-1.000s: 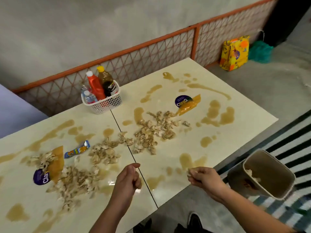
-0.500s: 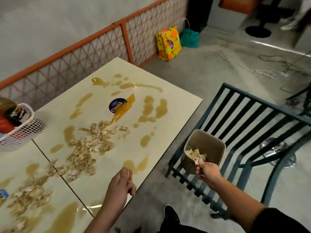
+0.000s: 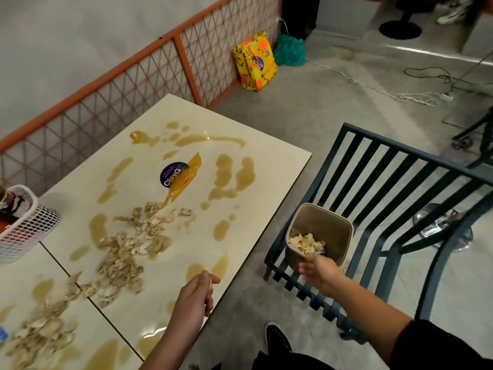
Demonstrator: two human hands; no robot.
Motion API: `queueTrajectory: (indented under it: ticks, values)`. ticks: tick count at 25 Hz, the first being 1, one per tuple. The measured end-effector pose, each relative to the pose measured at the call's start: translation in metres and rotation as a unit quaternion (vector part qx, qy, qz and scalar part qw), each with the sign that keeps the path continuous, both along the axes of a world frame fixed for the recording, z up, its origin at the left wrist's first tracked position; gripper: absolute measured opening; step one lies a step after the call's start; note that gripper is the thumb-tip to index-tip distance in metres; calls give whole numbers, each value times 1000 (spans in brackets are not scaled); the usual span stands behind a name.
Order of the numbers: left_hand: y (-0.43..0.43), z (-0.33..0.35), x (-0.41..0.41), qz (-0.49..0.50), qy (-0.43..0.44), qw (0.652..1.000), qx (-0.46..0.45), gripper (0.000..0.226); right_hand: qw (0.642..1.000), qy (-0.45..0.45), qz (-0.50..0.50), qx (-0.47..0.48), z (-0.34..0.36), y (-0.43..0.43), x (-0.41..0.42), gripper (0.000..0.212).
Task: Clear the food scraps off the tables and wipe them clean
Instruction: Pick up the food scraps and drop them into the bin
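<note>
Two cream tables stand pushed together, smeared with brown sauce puddles. Pale food scraps lie in heaps across both tops. A torn yellow wrapper with a purple label lies among the puddles. A tan bin sits on a dark slatted bench and holds scraps. My right hand hovers at the bin's near rim, blurred, fingers down. My left hand hangs loosely curled over the table's front edge and holds nothing.
A white basket with bottles stands at the left edge of the table. The dark slatted bench sits right of the table. An orange mesh fence runs behind. A yellow bag and cables lie on the floor.
My view swung right. My right hand carried scraps from the table edge to the bin and dropped them in. My left hand stayed over the table edge.
</note>
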State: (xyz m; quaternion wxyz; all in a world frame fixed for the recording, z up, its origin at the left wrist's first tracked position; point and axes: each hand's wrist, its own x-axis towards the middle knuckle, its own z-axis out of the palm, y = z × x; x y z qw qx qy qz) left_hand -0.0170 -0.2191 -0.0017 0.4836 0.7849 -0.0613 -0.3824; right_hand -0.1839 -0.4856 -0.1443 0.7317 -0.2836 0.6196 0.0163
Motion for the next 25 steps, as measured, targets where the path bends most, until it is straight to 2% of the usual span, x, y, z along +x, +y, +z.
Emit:
queueTrajectory:
  ticks: [3,5,8,10,12,15,17,19,22,25]
  values:
    - [-8,-1,-1,-25,-12,999,22,36,987,-81,137,25,35,50,21,30]
    - [-18,1,-4,-65,-50,996,24,31,971,-142,186,51,62,75,37,35]
    - [-32,2,-7,-191,-179,964,38,23,949,-233,193,88,90,90,57,44]
    - [-39,-1,-8,-254,-259,931,48,26,940,-281,179,75,99,90,65,37]
    - [-42,-4,-8,-270,-277,921,53,35,941,-295,163,32,98,87,67,27]
    - [-37,-8,-8,-260,-226,936,75,51,965,-238,113,-15,83,75,61,21]
    - [-30,-11,-4,-230,-192,950,90,53,981,-175,70,-44,68,57,54,16]
    - [-21,-9,0,-204,-182,957,100,47,980,-67,106,-156,56,33,41,11]
    - [-9,-7,10,-166,-176,965,102,31,905,52,219,-360,49,-7,22,10]
    - [3,-5,13,-132,-166,972,105,26,813,117,344,-454,27,-50,9,19]
